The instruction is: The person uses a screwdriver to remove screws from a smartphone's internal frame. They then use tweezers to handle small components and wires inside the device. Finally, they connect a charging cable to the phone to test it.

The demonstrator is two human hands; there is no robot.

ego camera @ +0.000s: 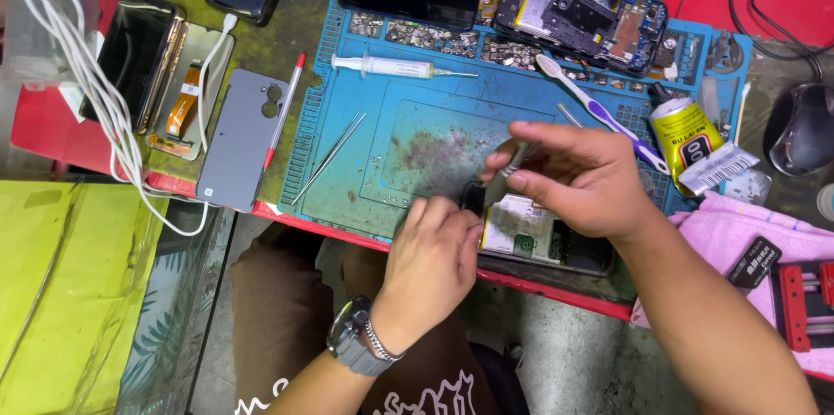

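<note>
Head view: blue mat (434,132); red bench edge (556,289).

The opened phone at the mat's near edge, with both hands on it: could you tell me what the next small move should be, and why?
Probably a slow, shallow lift with the thin tool in the right hand, whose tip points at the opened phone beside the small black part. The left hand pins that end, and the phone overhangs the blue mat, so a hard pry might slip.

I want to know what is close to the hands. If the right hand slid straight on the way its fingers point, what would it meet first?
Probably the left hand: the right hand points left and slightly down, fingertips nearly touching it over the opened phone.
</note>
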